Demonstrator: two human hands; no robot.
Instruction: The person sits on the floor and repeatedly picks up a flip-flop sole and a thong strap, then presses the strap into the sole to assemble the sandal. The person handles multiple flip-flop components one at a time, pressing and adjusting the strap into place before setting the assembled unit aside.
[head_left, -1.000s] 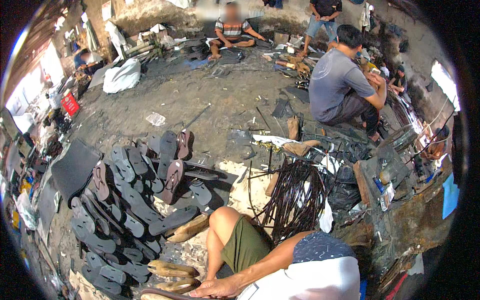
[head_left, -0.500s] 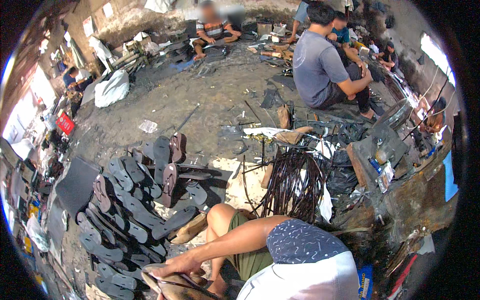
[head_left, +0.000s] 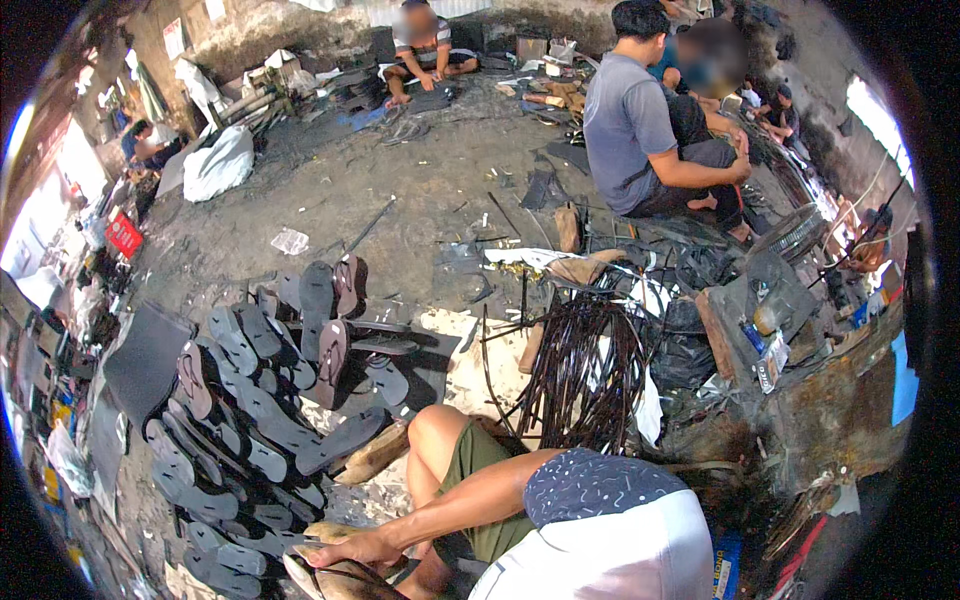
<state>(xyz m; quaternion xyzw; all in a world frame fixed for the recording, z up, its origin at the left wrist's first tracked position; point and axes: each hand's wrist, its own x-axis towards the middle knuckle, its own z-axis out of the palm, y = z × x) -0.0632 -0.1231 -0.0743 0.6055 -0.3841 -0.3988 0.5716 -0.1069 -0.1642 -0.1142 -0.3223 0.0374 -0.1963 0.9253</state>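
At the lower edge, my right hand (head_left: 358,548) is closed on a brown flip-flop (head_left: 345,585) with a dark strap, its fingers lying over the upper end. The lower part of the flip-flop is cut off by the picture's edge. A tan piece (head_left: 325,530) shows just beyond my fingers; I cannot tell what it is. My left hand is out of sight. Close by on the left lies a spread of dark flip-flops and soles (head_left: 265,420), several with straps fitted. A wooden block (head_left: 372,455) rests between them and my bent knee.
A heap of dark thin strips (head_left: 585,370) lies beyond my knee. Right of it stand a black plastic bag (head_left: 685,345) and a low wooden bench (head_left: 765,290) with small items on it. A person in a grey shirt (head_left: 630,130) sits farther back, with others along the walls.
My right hand has shifted slightly on the flip-flop, which is now lower in the picture, and the tan piece shows more. The view has tilted slightly. The grey-shirted person has moved their arms.
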